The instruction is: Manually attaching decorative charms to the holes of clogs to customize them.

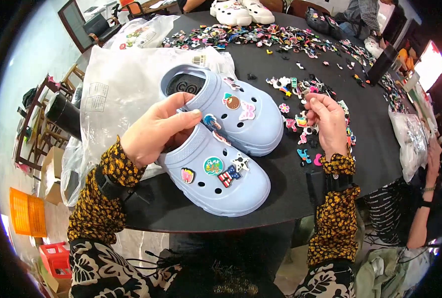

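Observation:
Two light blue clogs, a near clog [201, 198] and a far clog [268, 116], lean side by side on the dark table. My left hand [156, 129] grips them where their inner edges meet, thumb on top. The near one carries a flag charm [227, 176], a black-and-white star charm [240, 162], a round green charm [213, 166] and a pink charm [187, 175]. A pink butterfly charm [247, 111] and a brown round charm [231, 102] sit on the far one. Over the loose charms [300, 124], my right hand [327, 124] is closed in a pinch; its contents are hidden.
A long heap of charms [260, 37] spreads across the table's far side, behind it white clogs [243, 12]. A clear plastic bag [116, 84] lies under the clogs. At right, another person's hand [433, 154] touches a filled bag [408, 139].

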Demonstrator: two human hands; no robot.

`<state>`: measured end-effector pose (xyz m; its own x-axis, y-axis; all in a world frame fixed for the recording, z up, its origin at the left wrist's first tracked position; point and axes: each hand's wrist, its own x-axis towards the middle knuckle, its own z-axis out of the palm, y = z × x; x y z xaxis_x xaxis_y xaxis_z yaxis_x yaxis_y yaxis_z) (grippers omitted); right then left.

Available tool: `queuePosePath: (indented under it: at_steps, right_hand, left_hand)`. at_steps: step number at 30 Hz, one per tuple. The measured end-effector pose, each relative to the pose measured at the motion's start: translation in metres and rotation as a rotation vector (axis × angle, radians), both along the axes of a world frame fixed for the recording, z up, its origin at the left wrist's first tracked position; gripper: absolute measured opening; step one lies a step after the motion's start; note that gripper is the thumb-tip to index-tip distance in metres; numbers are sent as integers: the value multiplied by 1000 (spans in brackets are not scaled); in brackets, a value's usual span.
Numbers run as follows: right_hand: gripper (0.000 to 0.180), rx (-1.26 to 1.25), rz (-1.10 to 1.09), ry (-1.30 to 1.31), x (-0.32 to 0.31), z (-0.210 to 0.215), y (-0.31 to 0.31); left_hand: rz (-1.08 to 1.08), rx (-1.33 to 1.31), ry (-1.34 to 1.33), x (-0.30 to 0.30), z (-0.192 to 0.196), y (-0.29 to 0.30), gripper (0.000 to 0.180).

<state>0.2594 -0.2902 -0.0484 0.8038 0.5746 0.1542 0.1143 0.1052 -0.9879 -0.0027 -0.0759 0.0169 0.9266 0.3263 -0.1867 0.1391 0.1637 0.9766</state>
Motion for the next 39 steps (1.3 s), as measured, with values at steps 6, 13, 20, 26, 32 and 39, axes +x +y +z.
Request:
queuePosePath:
  at_steps: [6, 13, 20, 26, 32, 39]
  right_hand:
    - [18, 151, -74, 36, 0, 2, 0]
    - [17, 139, -161, 36, -3, 6, 0]
    - [18, 26, -128, -26, -7, 9, 1]
    - [16, -104, -121, -188, -11, 3, 8]
    - [15, -182, -99, -259, -7, -5, 9]
    - [21, -410, -106, -495, -5, -17, 13]
  left_hand:
    - [34, 33, -27, -4, 1, -4, 34]
    - [17, -25, -51, -5, -1, -5, 35]
    - [21, -27, -46, -6, 2, -5, 35]
    - [60, -22, -56, -6, 0, -5, 36]
    - [42, -27, -62, -5, 1, -5, 36]
    - [33, 17, -39, -4, -3, -1, 30]
